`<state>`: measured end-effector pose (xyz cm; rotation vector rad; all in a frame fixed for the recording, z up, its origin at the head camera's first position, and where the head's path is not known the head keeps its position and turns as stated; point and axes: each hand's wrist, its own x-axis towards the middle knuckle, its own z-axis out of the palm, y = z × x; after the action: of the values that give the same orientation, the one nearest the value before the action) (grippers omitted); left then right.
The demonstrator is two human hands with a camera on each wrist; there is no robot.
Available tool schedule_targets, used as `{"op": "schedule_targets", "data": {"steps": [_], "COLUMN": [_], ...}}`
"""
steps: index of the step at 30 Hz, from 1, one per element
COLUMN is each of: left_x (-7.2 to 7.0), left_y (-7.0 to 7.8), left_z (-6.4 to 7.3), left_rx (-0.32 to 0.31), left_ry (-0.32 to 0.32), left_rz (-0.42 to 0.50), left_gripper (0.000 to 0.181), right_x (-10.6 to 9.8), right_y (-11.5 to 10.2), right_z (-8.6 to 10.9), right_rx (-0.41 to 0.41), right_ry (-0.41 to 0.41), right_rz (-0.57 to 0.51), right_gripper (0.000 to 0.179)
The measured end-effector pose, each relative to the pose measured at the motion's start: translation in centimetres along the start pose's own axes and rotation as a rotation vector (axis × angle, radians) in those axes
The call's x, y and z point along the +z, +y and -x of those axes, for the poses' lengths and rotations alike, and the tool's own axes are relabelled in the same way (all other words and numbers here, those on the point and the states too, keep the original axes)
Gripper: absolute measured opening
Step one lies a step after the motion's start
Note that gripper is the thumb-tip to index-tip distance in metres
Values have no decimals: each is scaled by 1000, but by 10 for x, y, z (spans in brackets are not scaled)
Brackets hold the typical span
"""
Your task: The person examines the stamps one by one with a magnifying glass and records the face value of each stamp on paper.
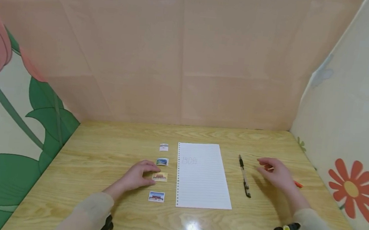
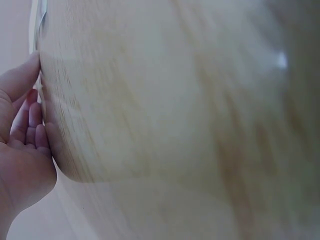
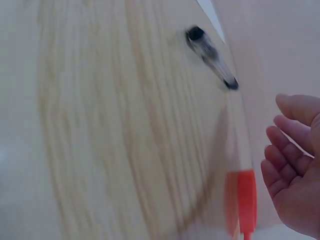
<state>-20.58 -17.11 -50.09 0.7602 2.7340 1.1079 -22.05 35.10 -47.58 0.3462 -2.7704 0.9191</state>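
nearest card: a small printed rectangle [image 1: 156, 197] showing a red-roofed building, on the near left.
yellow card [image 1: 160, 177]: just beyond it, left of the paper, partly covered by the left hand [image 1: 136, 176].
left grip: thumb and forefinger parted around the card's left end; whether they touch it, i cannot tell.
left wrist view: reveals the bent lower fingers, hidden from the head view.
right grip: the right hand [image 1: 277, 173] is loosely curved with fingers apart, holding nothing, near the red object.
red object [image 3: 247, 200]: its broad, flat end shows in the right wrist view; the hand hides most of it from the head.
pen [image 1: 244, 176]: black with a clear barrel, between paper and right hand.
paper [image 1: 203, 177]: ruled, holes punched along its left edge, faint marks.
far cards: blue-green one [image 1: 162, 162], then a pale one [image 1: 164, 147].
table [image 1: 128, 131]: glossy wood grain.
backdrop [image 1: 184, 55]: creased pink sheet.
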Motion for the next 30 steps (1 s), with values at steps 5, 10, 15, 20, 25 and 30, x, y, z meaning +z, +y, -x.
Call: {"op": "schedule_targets", "data": {"steps": [5, 10, 15, 20, 25, 30], "left_x": [0, 0, 0, 1, 0, 0], "left_y": [0, 0, -1, -3, -2, -2], "left_z": [1, 1, 0, -1, -1, 0], "left_rx": [-2, -7, -8, -5, -18, -17], "left_ry": [-5, -17, -15, -14, -15, -23], "left_rz": [-1, 4, 12, 8, 23, 28], "left_gripper": [40, 41, 41, 42, 41, 41], "right_x": [16, 30, 39, 45, 48, 52], "right_y": [-6, -12, -15, -13, -11, -8], "right_z": [-7, -12, -15, -15, -15, -15], "right_rx": [-16, -30, -29, 22, 18, 13], "right_ry": [-33, -65, -73, -100, -97, -80], "right_rz": [-39, -43, 1, 38, 78, 116], "right_gripper": [43, 52, 62, 69, 70, 66]}}
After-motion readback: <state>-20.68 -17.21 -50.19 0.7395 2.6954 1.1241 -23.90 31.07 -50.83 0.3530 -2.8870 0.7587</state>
